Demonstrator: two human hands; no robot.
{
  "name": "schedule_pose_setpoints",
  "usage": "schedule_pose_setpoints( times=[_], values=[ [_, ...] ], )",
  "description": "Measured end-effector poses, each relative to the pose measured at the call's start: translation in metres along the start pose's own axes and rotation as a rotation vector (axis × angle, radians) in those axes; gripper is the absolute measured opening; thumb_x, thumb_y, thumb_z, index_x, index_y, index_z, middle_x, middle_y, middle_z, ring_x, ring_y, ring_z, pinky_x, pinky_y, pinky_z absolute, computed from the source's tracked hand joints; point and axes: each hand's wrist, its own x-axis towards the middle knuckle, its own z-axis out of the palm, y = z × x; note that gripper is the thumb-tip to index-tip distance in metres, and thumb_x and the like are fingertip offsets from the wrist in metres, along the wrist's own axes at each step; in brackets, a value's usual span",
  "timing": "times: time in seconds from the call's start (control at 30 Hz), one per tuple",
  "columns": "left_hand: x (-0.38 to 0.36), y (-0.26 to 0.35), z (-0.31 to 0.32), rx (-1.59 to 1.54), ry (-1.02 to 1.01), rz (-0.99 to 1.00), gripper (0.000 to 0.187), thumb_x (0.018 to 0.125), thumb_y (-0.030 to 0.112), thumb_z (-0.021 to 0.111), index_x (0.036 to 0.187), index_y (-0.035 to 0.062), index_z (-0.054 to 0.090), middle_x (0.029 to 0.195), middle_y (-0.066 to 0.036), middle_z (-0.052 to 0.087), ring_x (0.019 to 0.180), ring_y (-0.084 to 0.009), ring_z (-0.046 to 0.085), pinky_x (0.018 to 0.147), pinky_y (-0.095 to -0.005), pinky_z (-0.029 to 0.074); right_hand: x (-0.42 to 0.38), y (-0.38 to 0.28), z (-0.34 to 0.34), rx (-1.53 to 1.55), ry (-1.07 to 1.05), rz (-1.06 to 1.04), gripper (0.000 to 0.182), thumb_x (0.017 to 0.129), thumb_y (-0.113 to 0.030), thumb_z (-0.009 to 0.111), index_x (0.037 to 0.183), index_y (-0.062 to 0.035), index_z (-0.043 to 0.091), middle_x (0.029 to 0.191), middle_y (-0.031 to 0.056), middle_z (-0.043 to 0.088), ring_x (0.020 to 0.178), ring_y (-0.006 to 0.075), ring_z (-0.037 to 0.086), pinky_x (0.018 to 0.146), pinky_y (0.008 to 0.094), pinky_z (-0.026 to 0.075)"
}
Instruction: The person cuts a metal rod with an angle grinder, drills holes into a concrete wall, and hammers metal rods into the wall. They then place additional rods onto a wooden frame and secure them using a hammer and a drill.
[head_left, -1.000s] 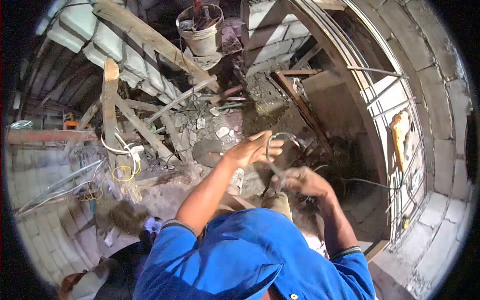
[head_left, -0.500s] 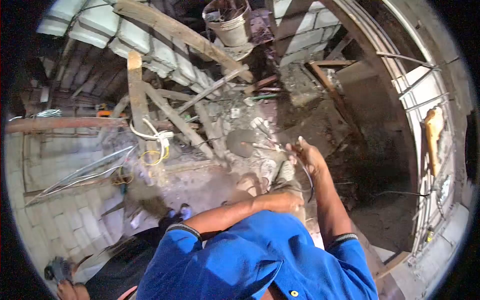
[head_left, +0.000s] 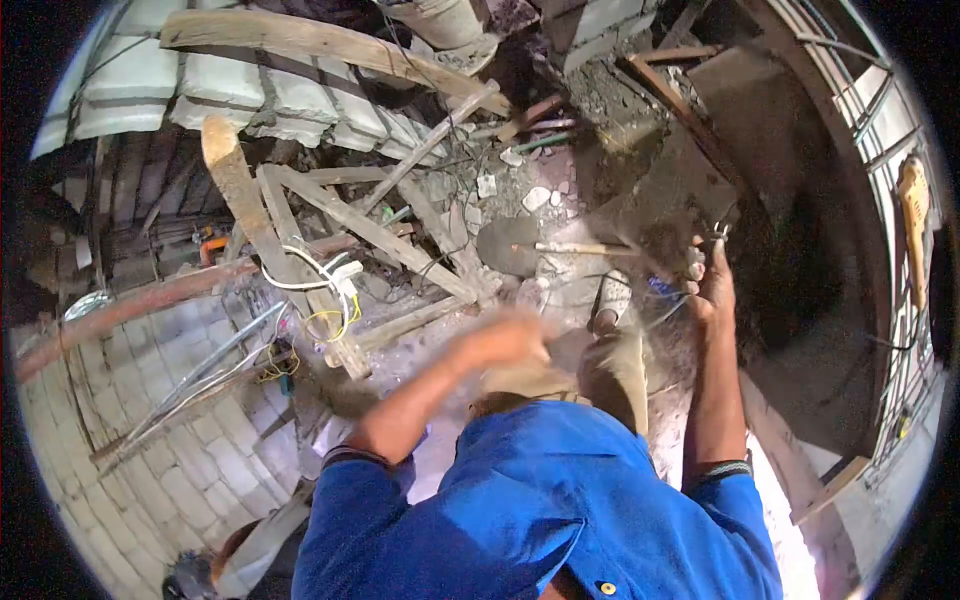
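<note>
My right hand is closed around a dark electrical plug, whose two metal prongs point away from me. A thin cord trails from below that hand. My left hand is over my lap, smeared by motion, so its fingers cannot be made out. To the left, a white cable with a white socket block is looped around a wooden post. Ahead on the ground lies a light wooden stick, beside a grey rounded patch or blade.
Crossed timbers and rubble stand ahead on the left. A bucket is at the top. A dark board leans at the right, near metal bars and a yellow tool. Another person's arm shows at lower left.
My right hand has moved right and now shows the plug's prongs. My left hand has swung left, away from my right thigh. The view has shifted, and the other person shows less.
</note>
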Motion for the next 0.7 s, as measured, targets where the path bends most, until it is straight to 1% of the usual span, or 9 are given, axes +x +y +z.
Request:
schedule_pose_setpoints(
  times=[0.1, 0.17, 0.23, 0.33, 0.4, 0.47, 0.5, 0.6, 0.7],
  values=[
    [-0.056, -0.079, -0.125, 0.172, 0.243, -0.726, 0.05, 0.086, 0.034, 0.07, 0.115, -0.0048, 0.061, 0.106, -0.027, 0.066, 0.102, -0.0406, 0.064, 0.09, -0.0481, 0.05, -0.016, 0.029, 0.058, -0.449, 0.297, -0.04, 0.026, 0.092, -0.029, 0.068, 0.109, -0.0113, 0.06, 0.08, -0.0054, 0.056, 0.062, 0.0047, 0.052, 0.054, 0.0217, 0.041],
    [-0.12, -0.177, -0.147, 0.53, 0.301, -0.923, 0.056, 0.092, 0.044, 0.06, 0.119, -0.0044, 0.062, 0.118, -0.026, 0.064, 0.115, -0.0372, 0.059, 0.097, -0.046, 0.046, -0.007, 0.066, 0.071, -0.616, 0.195, -0.026, 0.018, 0.089, -0.025, 0.069, 0.098, -0.0109, 0.063, 0.078, -0.0036, 0.058, 0.062, 0.0058, 0.053, 0.054, 0.0229, 0.042],
    [-0.168, -0.26, -0.156, 0.54, 0.009, -1.025, 0.065, 0.094, 0.052, 0.052, 0.127, -0.0032, 0.06, 0.131, -0.024, 0.059, 0.126, -0.0361, 0.053, 0.105, -0.0453, 0.041, 0.005, 0.122, 0.101, -0.756, 0.109, 0.011, 0.02, 0.089, -0.029, 0.068, 0.093, -0.0094, 0.066, 0.078, -0.0009, 0.061, 0.063, 0.0085, 0.055, 0.055, 0.0241, 0.044],
    [-0.169, -0.242, -0.171, 0.518, -0.319, -1.089, 0.067, 0.095, 0.056, 0.048, 0.126, -0.0014, 0.061, 0.137, -0.022, 0.054, 0.132, -0.0354, 0.049, 0.109, -0.0444, 0.037, 0.017, 0.205, 0.149, -1.021, -0.033, 0.122, 0.042, 0.087, -0.045, 0.065, 0.096, -0.0036, 0.07, 0.082, 0.0067, 0.069, 0.064, 0.0162, 0.061, 0.061, 0.03, 0.049],
    [-0.165, -0.254, -0.169, 0.422, -0.36, -1.108, 0.064, 0.093, 0.055, 0.048, 0.119, -0.0012, 0.066, 0.133, -0.023, 0.057, 0.127, -0.0361, 0.053, 0.106, -0.0437, 0.04, 0.02, 0.234, 0.195, -1.207, -0.323, 0.298, 0.057, 0.086, -0.053, 0.063, 0.1, 0.0017, 0.069, 0.084, 0.0146, 0.071, 0.07, 0.0218, 0.065, 0.067, 0.0363, 0.051],
    [-0.174, -0.289, -0.159, 0.336, -0.285, -0.99, 0.061, 0.09, 0.052, 0.053, 0.116, -0.0016, 0.067, 0.127, -0.024, 0.06, 0.122, -0.0364, 0.057, 0.102, -0.0434, 0.043, 0.038, 0.301, 0.203, -1.21, -0.427, 0.293, 0.055, 0.088, -0.05, 0.062, 0.1, 0.0036, 0.069, 0.085, 0.0206, 0.07, 0.077, 0.0279, 0.067, 0.072, 0.0406, 0.051],
    [-0.161, -0.253, -0.175, 0.355, -0.344, -0.866, 0.058, 0.087, 0.049, 0.056, 0.111, -0.0028, 0.068, 0.121, -0.025, 0.063, 0.118, -0.0359, 0.059, 0.099, -0.0438, 0.046, 0.026, 0.3, 0.237, -1.261, -0.441, 0.228, 0.052, 0.089, -0.047, 0.062, 0.101, 0.003, 0.069, 0.086, 0.0222, 0.069, 0.08, 0.0304, 0.067, 0.074, 0.0415, 0.051],
    [-0.158, -0.212, -0.174, 0.329, -0.285, -0.942, 0.06, 0.088, 0.052, 0.056, 0.115, 0.0, 0.067, 0.124, -0.022, 0.063, 0.119, -0.0371, 0.059, 0.1, -0.0448, 0.046, 0.023, 0.332, 0.281, -1.363, -0.484, 0.142, 0.046, 0.089, -0.042, 0.062, 0.102, 0.0011, 0.068, 0.088, 0.0243, 0.069, 0.084, 0.0343, 0.067, 0.076, 0.0424, 0.051],
    [-0.177, -0.258, -0.148, 0.371, -0.256, -1.065, 0.068, 0.086, 0.059, 0.056, 0.13, 0.0073, 0.061, 0.136, -0.017, 0.057, 0.123, -0.0383, 0.056, 0.103, -0.0435, 0.045, 0.035, 0.358, 0.288, -1.384, -0.499, 0.114, 0.041, 0.089, -0.038, 0.064, 0.104, -0.0001, 0.067, 0.09, 0.0255, 0.068, 0.086, 0.0364, 0.067, 0.078, 0.0427, 0.051]
  ],
)
